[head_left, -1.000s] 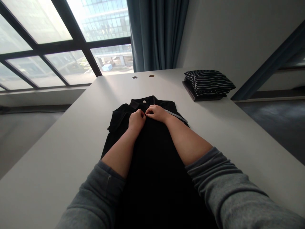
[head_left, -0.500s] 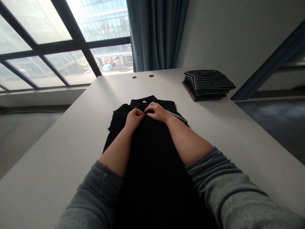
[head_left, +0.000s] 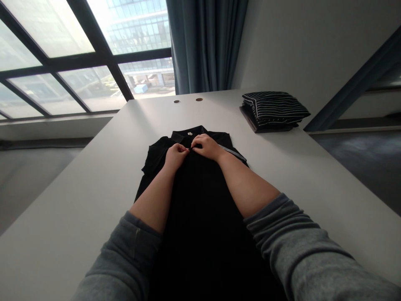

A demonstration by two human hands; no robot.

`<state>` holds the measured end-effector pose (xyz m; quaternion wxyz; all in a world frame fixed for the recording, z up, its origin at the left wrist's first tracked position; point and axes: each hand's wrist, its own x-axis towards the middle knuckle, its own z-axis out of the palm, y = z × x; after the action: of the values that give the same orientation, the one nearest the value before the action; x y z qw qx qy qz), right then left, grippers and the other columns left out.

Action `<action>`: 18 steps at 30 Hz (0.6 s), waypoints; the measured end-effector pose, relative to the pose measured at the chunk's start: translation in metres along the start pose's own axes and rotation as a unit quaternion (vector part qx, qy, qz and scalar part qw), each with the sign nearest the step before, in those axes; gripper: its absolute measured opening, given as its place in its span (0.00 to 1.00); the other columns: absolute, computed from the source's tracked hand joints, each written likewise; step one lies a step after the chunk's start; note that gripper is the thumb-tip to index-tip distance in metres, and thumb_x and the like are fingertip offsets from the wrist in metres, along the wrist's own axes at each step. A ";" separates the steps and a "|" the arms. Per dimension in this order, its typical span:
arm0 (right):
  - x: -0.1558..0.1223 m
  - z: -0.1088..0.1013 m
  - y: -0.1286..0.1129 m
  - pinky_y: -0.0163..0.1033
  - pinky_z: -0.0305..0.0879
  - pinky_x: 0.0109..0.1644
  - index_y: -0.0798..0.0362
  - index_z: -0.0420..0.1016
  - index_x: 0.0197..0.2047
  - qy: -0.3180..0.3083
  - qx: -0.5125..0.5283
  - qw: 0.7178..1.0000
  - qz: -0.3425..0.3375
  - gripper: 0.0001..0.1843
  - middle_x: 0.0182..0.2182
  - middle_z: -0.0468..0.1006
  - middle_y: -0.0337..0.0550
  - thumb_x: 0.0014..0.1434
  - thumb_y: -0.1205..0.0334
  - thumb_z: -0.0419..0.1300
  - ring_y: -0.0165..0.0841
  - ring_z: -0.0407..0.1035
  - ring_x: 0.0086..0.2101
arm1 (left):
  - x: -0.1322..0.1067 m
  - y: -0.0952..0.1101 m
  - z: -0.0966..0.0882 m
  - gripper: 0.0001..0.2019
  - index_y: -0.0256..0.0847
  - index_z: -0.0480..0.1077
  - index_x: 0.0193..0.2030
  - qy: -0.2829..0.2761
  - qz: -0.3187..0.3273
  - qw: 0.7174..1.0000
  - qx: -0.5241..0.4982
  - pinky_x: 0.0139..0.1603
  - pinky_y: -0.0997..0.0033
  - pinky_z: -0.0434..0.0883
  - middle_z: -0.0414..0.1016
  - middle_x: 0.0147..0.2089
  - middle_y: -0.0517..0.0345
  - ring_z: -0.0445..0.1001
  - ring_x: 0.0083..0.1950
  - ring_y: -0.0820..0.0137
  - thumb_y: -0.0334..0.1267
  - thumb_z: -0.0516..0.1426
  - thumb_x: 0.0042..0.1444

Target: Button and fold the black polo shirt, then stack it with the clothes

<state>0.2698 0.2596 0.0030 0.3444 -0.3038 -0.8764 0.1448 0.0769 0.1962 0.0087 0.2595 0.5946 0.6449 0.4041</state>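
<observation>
A black collared garment (head_left: 206,209) with short sleeves lies spread over the white table (head_left: 87,188), its collar pointing away from me. Just below the collar, my left hand (head_left: 176,155) pinches the front edge of the cloth between thumb and fingers. My right hand (head_left: 205,146) grips the same spot from the other side, its fingertips close to those of the left. Whatever small fastening lies between the fingertips is too small and dark to make out. A pale label (head_left: 189,133) shows inside the collar. A grey-white strip (head_left: 234,153) runs along the right sleeve.
At the table's back right lies a folded stack of black, white-striped cloth (head_left: 275,109) on a dark flat item. Two round cable holes (head_left: 177,101) sit near the far edge. Behind the table hang a blue curtain (head_left: 206,46) and large windows (head_left: 140,29).
Both hands stay at the collar opening. Only the fingertips have shifted slightly, the right ones a little to the right; the garment lies as before.
</observation>
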 end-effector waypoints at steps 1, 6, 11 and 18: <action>0.000 -0.001 -0.001 0.45 0.63 0.64 0.51 0.82 0.39 0.002 -0.001 1.000 -0.002 0.06 0.43 0.82 0.43 0.59 0.68 0.64 0.36 0.73 0.49 | 0.000 0.001 0.000 0.06 0.42 0.72 0.32 0.001 0.003 1.000 0.004 0.35 0.72 0.66 0.78 0.33 0.60 0.73 0.33 0.70 0.37 0.65 0.54; 0.004 -0.007 -0.006 0.46 0.64 0.61 0.50 0.82 0.41 -0.019 -0.031 0.999 0.033 0.06 0.43 0.81 0.43 0.59 0.64 0.66 0.39 0.69 0.49 | -0.004 0.010 -0.001 0.03 0.43 0.72 0.37 0.007 0.032 0.998 0.058 0.40 0.70 0.68 0.79 0.38 0.59 0.76 0.38 0.68 0.34 0.63 0.57; 0.004 -0.009 -0.008 0.50 0.65 0.58 0.47 0.83 0.47 -0.042 -0.079 0.992 0.086 0.11 0.44 0.78 0.46 0.61 0.61 0.67 0.42 0.66 0.48 | -0.008 0.016 0.001 0.07 0.45 0.72 0.44 -0.016 0.046 0.990 0.131 0.44 0.66 0.69 0.81 0.43 0.54 0.78 0.44 0.62 0.31 0.59 0.60; 0.000 -0.001 -0.001 0.51 0.63 0.68 0.46 0.84 0.51 -0.033 -0.029 0.999 0.016 0.15 0.52 0.71 0.47 0.62 0.66 0.65 0.40 0.66 0.56 | -0.013 0.019 0.003 0.08 0.45 0.69 0.45 -0.012 0.084 0.993 0.082 0.43 0.68 0.69 0.80 0.42 0.57 0.78 0.42 0.66 0.31 0.60 0.61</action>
<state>0.2698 0.2590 0.0042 0.3041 -0.3230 -0.8860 0.1348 0.0922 0.1836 0.0211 0.1825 0.6705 0.6209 0.3628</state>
